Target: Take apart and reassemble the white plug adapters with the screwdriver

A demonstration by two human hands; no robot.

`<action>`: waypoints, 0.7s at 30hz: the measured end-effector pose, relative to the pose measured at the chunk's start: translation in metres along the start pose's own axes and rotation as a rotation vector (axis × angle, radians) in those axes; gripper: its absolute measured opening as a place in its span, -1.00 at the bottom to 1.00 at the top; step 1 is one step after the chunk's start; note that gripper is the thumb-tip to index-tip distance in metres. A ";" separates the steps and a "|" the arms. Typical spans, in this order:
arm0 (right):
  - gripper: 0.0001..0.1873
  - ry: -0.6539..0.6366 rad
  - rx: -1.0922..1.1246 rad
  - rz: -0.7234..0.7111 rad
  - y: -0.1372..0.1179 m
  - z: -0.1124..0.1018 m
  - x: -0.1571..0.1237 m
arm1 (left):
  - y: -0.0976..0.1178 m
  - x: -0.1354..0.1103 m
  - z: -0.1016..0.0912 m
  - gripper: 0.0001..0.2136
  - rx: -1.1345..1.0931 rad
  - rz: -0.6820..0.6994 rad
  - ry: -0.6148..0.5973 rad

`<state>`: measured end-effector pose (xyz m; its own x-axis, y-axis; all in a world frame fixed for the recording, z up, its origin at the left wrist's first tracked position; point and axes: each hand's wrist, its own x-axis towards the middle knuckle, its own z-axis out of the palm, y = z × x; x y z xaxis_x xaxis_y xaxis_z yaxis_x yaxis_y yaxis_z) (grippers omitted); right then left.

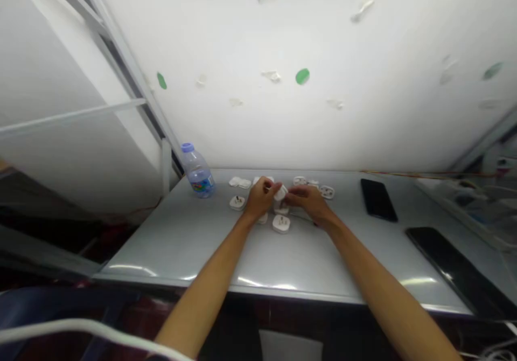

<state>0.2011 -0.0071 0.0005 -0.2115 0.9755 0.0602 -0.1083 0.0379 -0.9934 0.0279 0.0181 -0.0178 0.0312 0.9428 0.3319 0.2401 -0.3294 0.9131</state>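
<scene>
My left hand point(260, 196) is closed, its thumb and fingers pinching a white plug adapter point(280, 192) above the table. From the other side my right hand point(309, 202) comes up to the same adapter, fingers curled together; what it grips is too small to make out. Just in front of the hands a white three-pin plug point(281, 223) lies pins up. Another three-pin plug point(237, 202) lies left of my left hand. White plug covers point(239, 182) rest behind it, and more white covers with pin holes point(327, 192) lie behind my right hand.
A plastic water bottle point(197, 172) stands at the table's back left corner. On the right lie a black phone point(378, 199) and a larger dark flat object point(456, 266). A white tray point(460, 210) holds items at the far right. The white wall point(250, 134) closes off the back.
</scene>
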 end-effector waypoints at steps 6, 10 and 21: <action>-0.63 -0.043 0.070 0.017 0.004 0.000 0.001 | 0.005 -0.001 0.003 -0.67 -0.019 0.023 0.051; -0.64 -0.077 0.096 0.023 0.008 0.001 0.002 | 0.009 -0.001 0.004 -0.66 -0.013 0.031 0.064; -0.65 -0.107 0.219 0.087 0.005 0.002 0.000 | 0.011 -0.007 0.007 -0.73 0.202 0.073 0.141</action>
<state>0.1983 -0.0076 -0.0047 -0.3295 0.9442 -0.0033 -0.2908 -0.1049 -0.9510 0.0371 0.0078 -0.0117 -0.0762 0.8958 0.4380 0.4316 -0.3663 0.8243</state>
